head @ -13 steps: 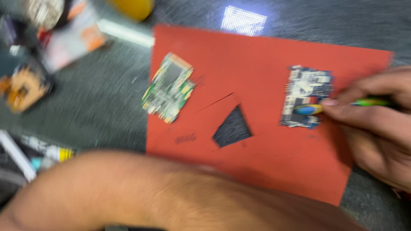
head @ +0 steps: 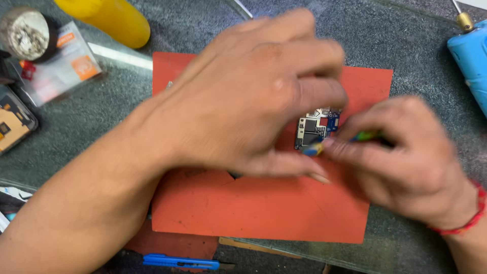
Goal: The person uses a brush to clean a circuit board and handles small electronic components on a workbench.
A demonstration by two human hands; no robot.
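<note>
Two bare hands meet over a small circuit board that lies on a red-orange mat, right of the mat's middle. The left hand reaches across from the lower left, palm down, its fingers spread loosely and curved over the board's left edge, hiding part of it; whether they touch the board cannot be told. The right hand comes in from the right with its fingers pinched closed around a thin green tool, whose blue and yellow tip rests at the board's lower corner. A red thread band circles the right wrist. The mat sits on a dark grey table. A yellow bottle lies beyond the mat's far left corner, a blue device at the right edge, and a blue utility knife just below the mat
</note>
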